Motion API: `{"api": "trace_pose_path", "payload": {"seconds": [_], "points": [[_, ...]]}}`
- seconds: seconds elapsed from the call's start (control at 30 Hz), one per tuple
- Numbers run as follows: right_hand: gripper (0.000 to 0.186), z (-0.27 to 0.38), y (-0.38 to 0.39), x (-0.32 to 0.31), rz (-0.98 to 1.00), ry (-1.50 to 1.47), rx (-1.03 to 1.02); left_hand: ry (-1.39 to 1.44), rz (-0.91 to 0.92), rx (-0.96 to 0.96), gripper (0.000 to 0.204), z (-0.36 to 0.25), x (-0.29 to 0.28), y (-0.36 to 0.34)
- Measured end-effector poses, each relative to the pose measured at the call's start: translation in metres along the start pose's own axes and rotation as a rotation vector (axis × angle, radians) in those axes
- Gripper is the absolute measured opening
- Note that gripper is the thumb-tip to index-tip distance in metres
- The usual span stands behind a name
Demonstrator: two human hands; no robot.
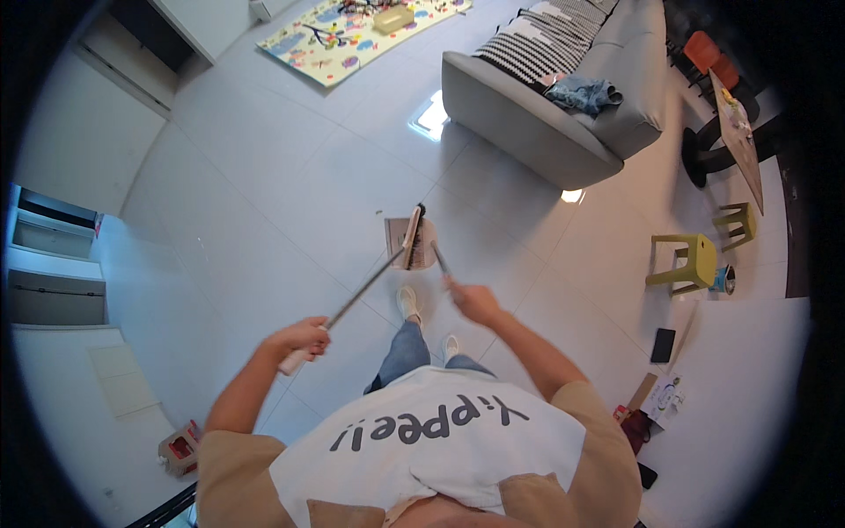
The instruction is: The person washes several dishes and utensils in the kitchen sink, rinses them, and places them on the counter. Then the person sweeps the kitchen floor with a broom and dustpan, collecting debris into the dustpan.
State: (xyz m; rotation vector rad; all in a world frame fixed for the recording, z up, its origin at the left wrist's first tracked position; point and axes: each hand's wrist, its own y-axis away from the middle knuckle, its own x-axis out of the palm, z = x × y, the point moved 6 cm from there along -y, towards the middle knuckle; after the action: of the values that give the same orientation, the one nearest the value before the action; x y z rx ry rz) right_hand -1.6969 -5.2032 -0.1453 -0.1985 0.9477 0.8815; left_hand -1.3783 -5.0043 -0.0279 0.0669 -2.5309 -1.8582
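Low at the left, my left hand (304, 339) is closed round the long handle of a broom (356, 299), near its pale grip end. The broom's dark-bristled head (413, 236) lies across a pinkish-beige dustpan (395, 231) on the floor ahead of my feet. My right hand (473, 301) is wrapped round the thin handle of that dustpan, which slants up from the pan's right side. A small dark speck (379, 212) is on the tiles just left of the pan's far corner.
Ahead to the right stands a grey sofa (519, 123) with jeans (583, 93) on it. A patterned play mat (330, 62) lies at the far side. Right are green stools (695, 261) and a table (738, 141). White cabinets (97, 132) line the left; a red-and-brown box (180, 447) sits lower left.
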Motion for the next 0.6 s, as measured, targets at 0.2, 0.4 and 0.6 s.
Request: {"api": "trace_pose_path", "payload": {"seconds": [0.2,0.4,0.6], "points": [[0.056,-0.017,-0.074,-0.041,-0.167,-0.059,0.103,0.022,0.124,0.021,0.015,-0.079,-0.074,-0.018],[0.054,-0.045,-0.117,-0.025,-0.208,-0.147,0.241,0.028,-0.002,0.081,0.010,-0.116,-0.114,-0.079],[0.054,-0.092,-0.182,-0.012,-0.183,-0.146,0.233,-0.138,-0.303,0.132,0.016,-0.147,-0.132,-0.249]]}}
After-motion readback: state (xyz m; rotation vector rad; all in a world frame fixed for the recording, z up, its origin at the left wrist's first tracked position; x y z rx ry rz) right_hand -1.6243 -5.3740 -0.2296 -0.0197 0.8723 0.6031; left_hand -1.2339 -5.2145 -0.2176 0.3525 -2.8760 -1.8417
